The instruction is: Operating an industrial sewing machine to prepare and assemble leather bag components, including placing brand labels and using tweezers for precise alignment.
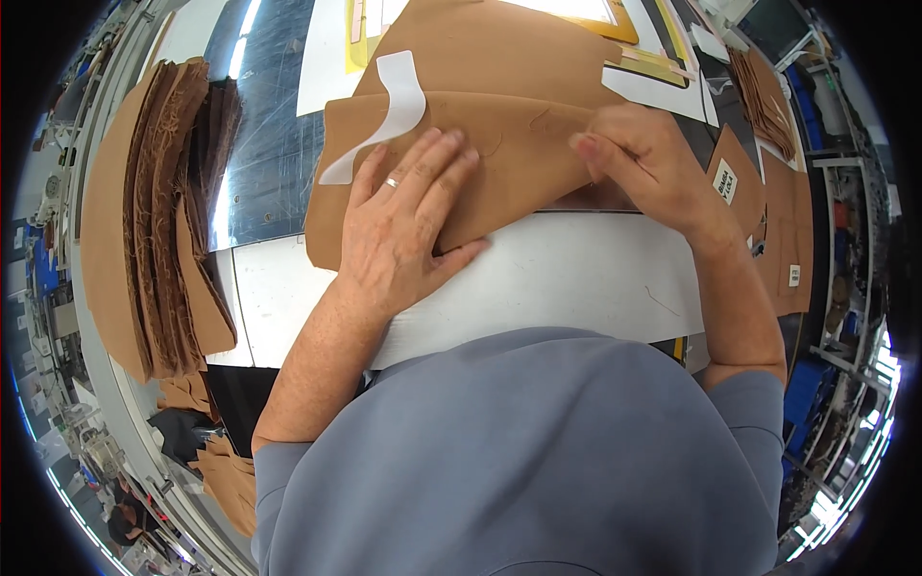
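My left hand lies with its fingers stretched on a brown fabric piece, its thumb along the lower edge, beside a curved white strip that lies on the fabric. My right hand is at the fabric's right end, fingers curled and thumb bent in; what they hold, if anything, is hidden. More brown fabric spreads beyond, with white-and-yellow templates at the back.
A thick stack of brown cut pieces stands at the left on the table, next to a metal plate. Labelled brown pieces lie at the right. A white board fronts my body. Metal racks with blue bins line the right side.
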`<state>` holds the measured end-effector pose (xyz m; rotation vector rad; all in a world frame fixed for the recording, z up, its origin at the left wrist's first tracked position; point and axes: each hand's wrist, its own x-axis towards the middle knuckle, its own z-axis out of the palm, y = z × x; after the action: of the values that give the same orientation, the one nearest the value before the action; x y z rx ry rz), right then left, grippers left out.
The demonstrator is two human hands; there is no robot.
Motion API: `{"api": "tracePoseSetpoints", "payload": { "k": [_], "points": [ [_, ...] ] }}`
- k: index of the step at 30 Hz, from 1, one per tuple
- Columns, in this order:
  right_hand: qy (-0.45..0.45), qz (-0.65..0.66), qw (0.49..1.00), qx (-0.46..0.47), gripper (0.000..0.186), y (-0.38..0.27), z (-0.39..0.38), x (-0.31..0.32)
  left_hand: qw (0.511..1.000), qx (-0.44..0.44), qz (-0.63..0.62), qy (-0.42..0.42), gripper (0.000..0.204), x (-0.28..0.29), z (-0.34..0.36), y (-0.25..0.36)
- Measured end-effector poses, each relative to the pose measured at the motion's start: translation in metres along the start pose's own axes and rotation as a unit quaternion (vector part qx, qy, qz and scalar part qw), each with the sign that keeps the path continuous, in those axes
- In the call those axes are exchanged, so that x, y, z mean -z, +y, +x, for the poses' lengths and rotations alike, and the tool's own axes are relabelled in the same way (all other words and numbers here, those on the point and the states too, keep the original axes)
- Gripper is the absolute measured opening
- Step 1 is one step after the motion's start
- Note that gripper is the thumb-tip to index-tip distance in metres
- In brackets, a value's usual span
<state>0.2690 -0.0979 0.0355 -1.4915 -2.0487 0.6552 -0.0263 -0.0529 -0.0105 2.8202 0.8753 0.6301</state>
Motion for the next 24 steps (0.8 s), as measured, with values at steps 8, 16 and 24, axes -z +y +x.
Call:
{"api": "tracePoseSetpoints", "payload": {
  "k": [8, 16, 24],
  "points": [
    [0.155, -0.205, 0.955, 0.145, 0.036, -0.022, -0.014, -0.023, 0.953, 0.163, -0.253, 0.026, 0.010, 0.019, 0.010, 0.009],
    [0.276, -0.111, 0.952, 0.071, 0.034, 0.007, 0.025, -0.028, 0.660, 0.359, -0.659, 0.009, 0.028, 0.016, 0.024, -0.044],
    [0.140, -0.166, 0.958, 0.186, 0.042, -0.008, 0.020, -0.062, 0.809, 0.328, -0.485, 0.052, 0.041, 0.045, 0.009, -0.015]
  ]
}}
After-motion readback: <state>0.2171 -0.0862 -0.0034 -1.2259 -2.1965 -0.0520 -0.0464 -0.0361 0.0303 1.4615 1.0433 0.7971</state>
